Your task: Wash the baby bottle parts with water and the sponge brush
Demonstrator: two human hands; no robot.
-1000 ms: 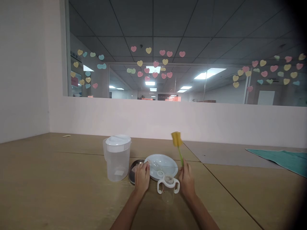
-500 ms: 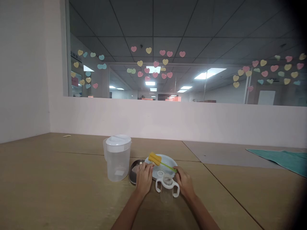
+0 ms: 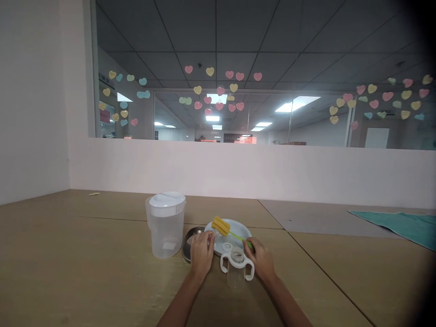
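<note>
My right hand (image 3: 260, 260) is closed around the green handle of a sponge bottle brush (image 3: 221, 225). Its yellow sponge head points left, over a white plate (image 3: 243, 229). My left hand (image 3: 201, 255) is closed at the plate's left rim, close to the sponge head. A small clear piece shows at its fingertips, too faint to name. Between my wrists stands a clear baby bottle (image 3: 236, 274), upright and uncapped, with a white two-handled collar (image 3: 251, 268) around its neck.
Left of my hands stands a translucent pitcher (image 3: 166, 231) with a white lid. A round metal dish (image 3: 188, 245) sits between it and my left hand, partly hidden. A teal cloth (image 3: 402, 225) lies at the far right, and a small pale scrap (image 3: 94, 194) at the back left.
The brush was upright at the right of the plate; my right hand has tipped it left, so the sponge head is now by my left hand. The bottle has shifted slightly left.
</note>
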